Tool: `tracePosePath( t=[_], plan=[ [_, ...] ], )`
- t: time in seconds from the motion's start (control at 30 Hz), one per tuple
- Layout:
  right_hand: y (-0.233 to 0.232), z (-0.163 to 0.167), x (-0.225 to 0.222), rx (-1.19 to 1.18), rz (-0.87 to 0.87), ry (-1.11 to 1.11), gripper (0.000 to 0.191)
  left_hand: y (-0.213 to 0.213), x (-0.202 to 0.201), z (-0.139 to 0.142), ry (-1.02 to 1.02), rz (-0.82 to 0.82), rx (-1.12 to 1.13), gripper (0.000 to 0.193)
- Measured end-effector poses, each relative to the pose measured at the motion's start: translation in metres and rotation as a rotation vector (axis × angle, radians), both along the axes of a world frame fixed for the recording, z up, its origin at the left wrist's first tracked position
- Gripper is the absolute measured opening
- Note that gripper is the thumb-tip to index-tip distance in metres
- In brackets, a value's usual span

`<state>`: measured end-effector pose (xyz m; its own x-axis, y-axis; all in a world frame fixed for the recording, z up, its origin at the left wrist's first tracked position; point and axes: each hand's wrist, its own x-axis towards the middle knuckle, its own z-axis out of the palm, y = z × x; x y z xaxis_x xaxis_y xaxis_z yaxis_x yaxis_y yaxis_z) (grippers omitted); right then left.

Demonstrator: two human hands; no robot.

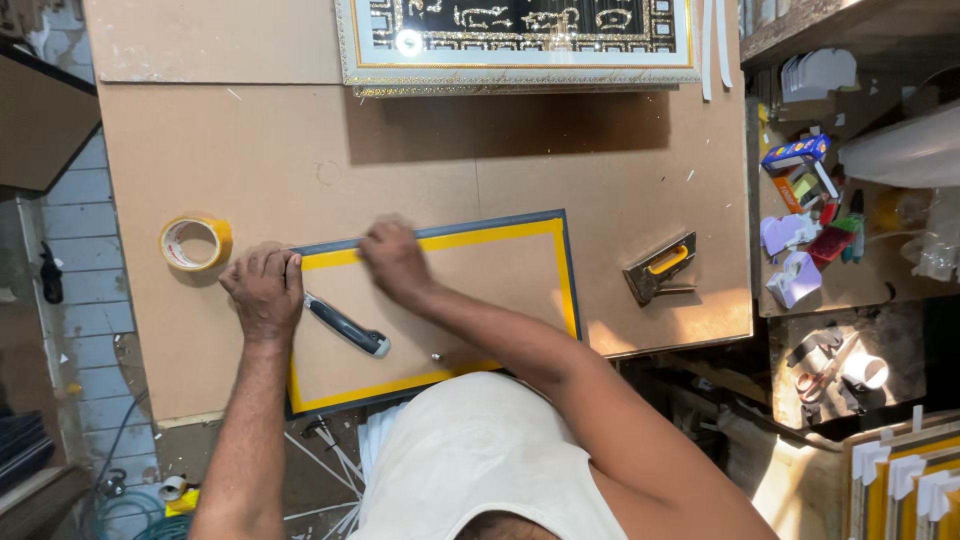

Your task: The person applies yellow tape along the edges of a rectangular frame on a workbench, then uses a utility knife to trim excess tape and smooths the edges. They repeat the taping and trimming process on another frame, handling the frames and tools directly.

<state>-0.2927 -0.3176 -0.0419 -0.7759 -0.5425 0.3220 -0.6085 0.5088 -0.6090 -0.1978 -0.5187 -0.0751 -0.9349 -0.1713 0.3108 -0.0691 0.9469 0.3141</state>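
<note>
Board (440, 300), a flat brown backing panel edged in yellow tape over a dark frame, lies face down on the surface (620, 170) before the person. It looks stiff, light and thin, best gripped by its long edges. Left hand (265, 290) presses flat on its corner; right hand (395, 262) pinches the top-edge tape. A knife (348, 327) rests on it.

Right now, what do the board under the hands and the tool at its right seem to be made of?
The board looks like brown fibreboard, matte and smooth, edged with glossy yellow tape. The stapler looks like dull grey metal with a yellow handle part, probably plastic. The left hand and the right hand press on the board's top edge.
</note>
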Motion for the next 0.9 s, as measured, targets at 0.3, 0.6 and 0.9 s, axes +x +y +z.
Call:
tracePosePath(
  t=[0.3,0.6,0.9],
  plan=[
    [-0.020,0.008,0.004,0.124,0.050,-0.020,0.015,0.008,0.004,0.013,0.070,-0.013,0.086,0.026],
    [0.275,-0.006,-0.038,0.409,-0.446,0.203,0.015,0.018,0.019,0.009,-0.090,0.026,0.024,0.027],
    [0.479,0.027,0.043,0.219,-0.706,0.257,0.019,0.168,0.087,0.008,-0.171,0.321,0.280,0.066]
  ],
)
